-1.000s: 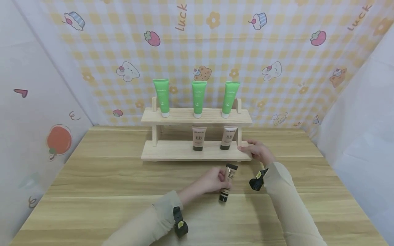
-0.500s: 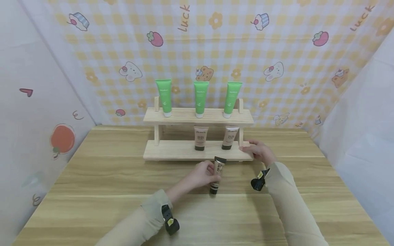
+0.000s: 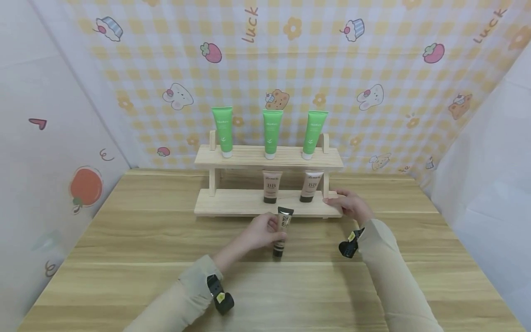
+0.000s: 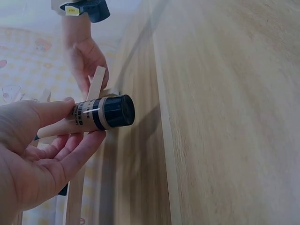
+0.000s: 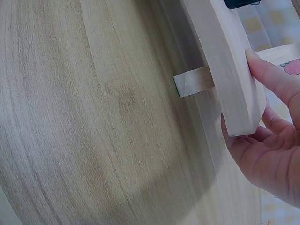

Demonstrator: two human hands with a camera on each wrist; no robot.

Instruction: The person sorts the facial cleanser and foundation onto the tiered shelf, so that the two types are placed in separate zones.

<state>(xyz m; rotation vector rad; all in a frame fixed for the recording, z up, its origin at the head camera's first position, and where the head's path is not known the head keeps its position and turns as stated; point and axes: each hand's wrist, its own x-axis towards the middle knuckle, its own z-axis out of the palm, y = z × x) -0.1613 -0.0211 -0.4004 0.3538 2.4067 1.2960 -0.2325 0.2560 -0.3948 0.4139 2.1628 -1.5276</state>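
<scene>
My left hand (image 3: 260, 232) pinches a beige cosmetic tube with black ends (image 3: 284, 223) between thumb and fingers, just in front of the wooden shelf's lower board (image 3: 232, 203). In the left wrist view the tube's black cap (image 4: 120, 111) points away from the palm. My right hand (image 3: 351, 205) grips the right end of that lower board. The right wrist view shows the thumb (image 5: 269, 75) on top of the board and fingers beneath it. Two pinkish BB cream tubes (image 3: 271, 186) (image 3: 310, 186) stand on the lower board, at its middle and right.
On the upper board (image 3: 249, 157) stand three green tubes (image 3: 224, 131) with white caps. The shelf stands on a wood-grain table (image 3: 157, 240) before a yellow checked cloth backdrop (image 3: 257, 69). White cloth walls (image 3: 74, 138) rise at both sides.
My left hand has moved left and slightly toward the shelf with the beige tube, from before its right end to before its middle. My right hand keeps its hold on the board.
</scene>
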